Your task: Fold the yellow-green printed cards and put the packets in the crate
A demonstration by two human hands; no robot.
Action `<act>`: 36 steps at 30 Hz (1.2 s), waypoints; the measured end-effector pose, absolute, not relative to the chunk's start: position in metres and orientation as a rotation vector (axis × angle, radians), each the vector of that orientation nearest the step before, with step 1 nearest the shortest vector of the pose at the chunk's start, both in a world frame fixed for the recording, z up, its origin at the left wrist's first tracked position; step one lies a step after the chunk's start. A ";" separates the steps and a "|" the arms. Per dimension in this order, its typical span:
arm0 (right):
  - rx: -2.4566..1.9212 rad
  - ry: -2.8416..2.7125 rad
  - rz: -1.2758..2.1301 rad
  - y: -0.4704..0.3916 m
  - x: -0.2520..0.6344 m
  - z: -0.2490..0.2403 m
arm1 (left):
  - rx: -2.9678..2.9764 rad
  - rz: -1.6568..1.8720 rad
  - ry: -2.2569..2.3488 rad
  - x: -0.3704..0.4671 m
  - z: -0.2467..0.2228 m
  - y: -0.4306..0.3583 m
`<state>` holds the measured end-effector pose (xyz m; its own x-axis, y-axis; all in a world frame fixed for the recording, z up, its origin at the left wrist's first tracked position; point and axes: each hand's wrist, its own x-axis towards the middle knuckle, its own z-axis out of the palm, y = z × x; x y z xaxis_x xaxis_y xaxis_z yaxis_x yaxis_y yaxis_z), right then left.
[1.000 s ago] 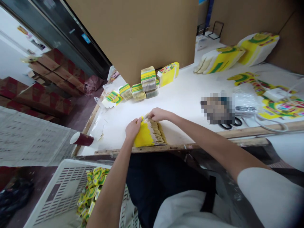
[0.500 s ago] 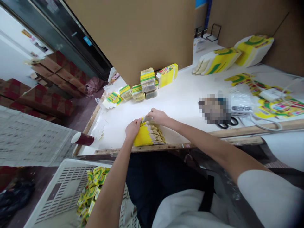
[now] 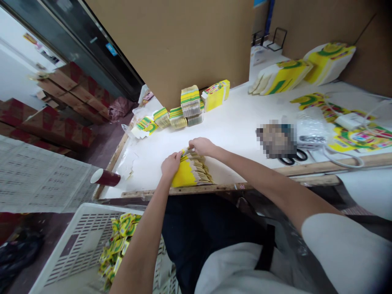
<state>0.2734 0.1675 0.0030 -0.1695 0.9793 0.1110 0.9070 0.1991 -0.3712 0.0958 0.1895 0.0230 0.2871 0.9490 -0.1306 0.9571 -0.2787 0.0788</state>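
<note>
A fanned stack of flat yellow cartons (image 3: 185, 173) lies at the table's front edge, its grey-brown edges stepped toward the right. My left hand (image 3: 171, 164) is closed at the stack's far left corner, thumb and fingers pinching the top carton. Across the far end, my right hand (image 3: 202, 146) has its fingers bent and pressed together on a carton's edge, close to the left fingertips. Part of that carton is hidden under the fingers.
Bundled cartons (image 3: 190, 100) stand farther back against a large cardboard sheet (image 3: 183, 45). A dark red paper cup (image 3: 107, 178) lies at the left edge. Below is a white basket (image 3: 82, 237) with small yellow packets. Black-handled scissors (image 3: 294, 158) and a cable are at right.
My right hand has shifted slightly left and down, closer to my left hand. My left hand still holds the same corner, and the stack looks unchanged.
</note>
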 end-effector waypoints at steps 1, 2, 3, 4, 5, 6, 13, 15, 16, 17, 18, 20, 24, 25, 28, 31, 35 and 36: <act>-1.785 -2.164 0.322 0.171 0.274 0.005 | 2.406 -0.088 1.793 0.096 0.023 0.189; -1.792 -2.174 0.332 0.174 0.275 0.006 | 2.410 -0.090 1.791 0.096 0.024 0.189; -1.797 -2.187 0.342 0.177 0.276 0.008 | 2.415 -0.090 1.787 0.096 0.024 0.189; -1.800 -2.202 0.353 0.180 0.277 0.009 | 2.421 -0.091 1.782 0.096 0.024 0.189; -1.800 -2.218 0.365 0.183 0.278 0.011 | 2.427 -0.093 1.778 0.096 0.025 0.188; -1.802 -2.233 0.377 0.184 0.278 0.011 | 2.431 -0.095 1.776 0.096 0.025 0.188; -1.900 -2.153 0.376 0.181 0.266 0.008 | 2.435 -0.128 1.783 0.097 0.025 0.188; -1.938 -2.097 0.396 0.182 0.260 0.007 | 2.439 -0.138 1.782 0.097 0.024 0.189; -1.958 -2.066 0.413 0.183 0.257 0.007 | 2.442 -0.143 1.782 0.097 0.024 0.188; -1.977 -2.033 0.434 0.184 0.254 0.006 | 2.447 -0.146 1.781 0.097 0.024 0.188; -1.993 -2.001 0.458 0.186 0.252 0.006 | 2.452 -0.149 1.780 0.097 0.024 0.188; -2.005 -1.945 0.513 0.189 0.248 0.006 | 2.458 -0.156 1.784 0.097 0.023 0.187; -1.881 -1.946 0.686 0.191 0.248 0.003 | 2.461 -0.167 1.790 0.096 0.023 0.186; -1.831 -1.958 0.741 0.190 0.249 0.002 | 2.463 -0.168 1.786 0.096 0.023 0.186; -1.708 -1.946 0.876 0.185 0.250 -0.002 | 2.468 -0.169 1.763 0.095 0.023 0.186; -1.661 -1.868 0.939 0.181 0.245 -0.007 | 2.475 -0.164 1.738 0.095 0.023 0.186; -1.673 -1.787 0.951 0.182 0.238 -0.010 | 2.491 -0.138 1.713 0.094 0.023 0.187; -1.685 -1.778 0.943 0.183 0.238 -0.010 | 2.491 -0.132 1.713 0.093 0.023 0.186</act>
<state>0.2378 0.1829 -0.0104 -0.0989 0.9904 -0.0965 0.6354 -0.0118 -0.7721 0.0933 0.1865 0.0226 0.3577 0.9238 -0.1367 0.9338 -0.3548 0.0456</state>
